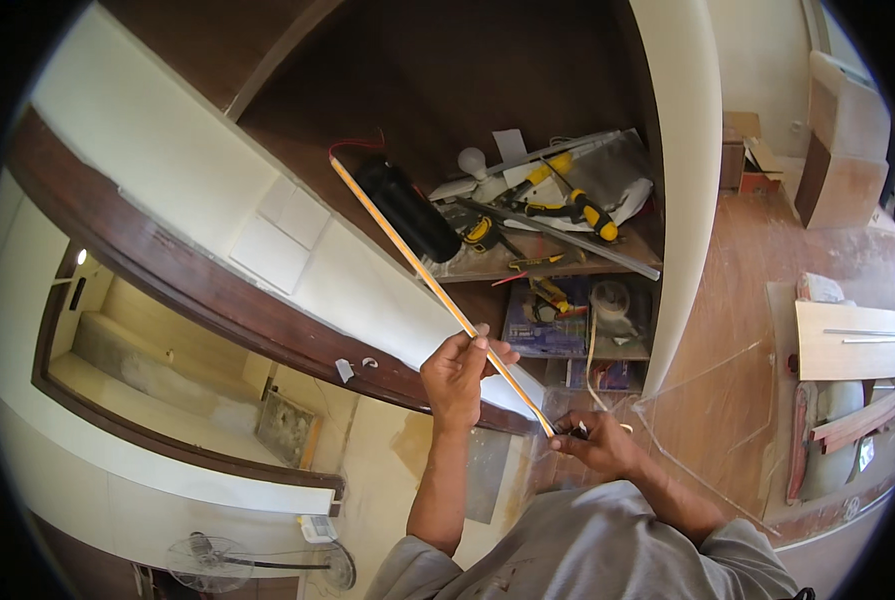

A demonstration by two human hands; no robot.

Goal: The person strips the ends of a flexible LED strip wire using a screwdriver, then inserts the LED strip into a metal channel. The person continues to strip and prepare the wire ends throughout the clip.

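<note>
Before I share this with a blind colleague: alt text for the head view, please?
A person's left hand holds a long orange-and-white strip below its middle, the right hand its lower end. A brown shelf beyond bears a black cylinder, a light bulb and yellow-and-black tools.

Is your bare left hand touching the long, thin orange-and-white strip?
Touching. The head view shows it: the bare left hand grips the long, thin orange-and-white strip partway along, its thumb lying over the strip with no visible gap.
</note>
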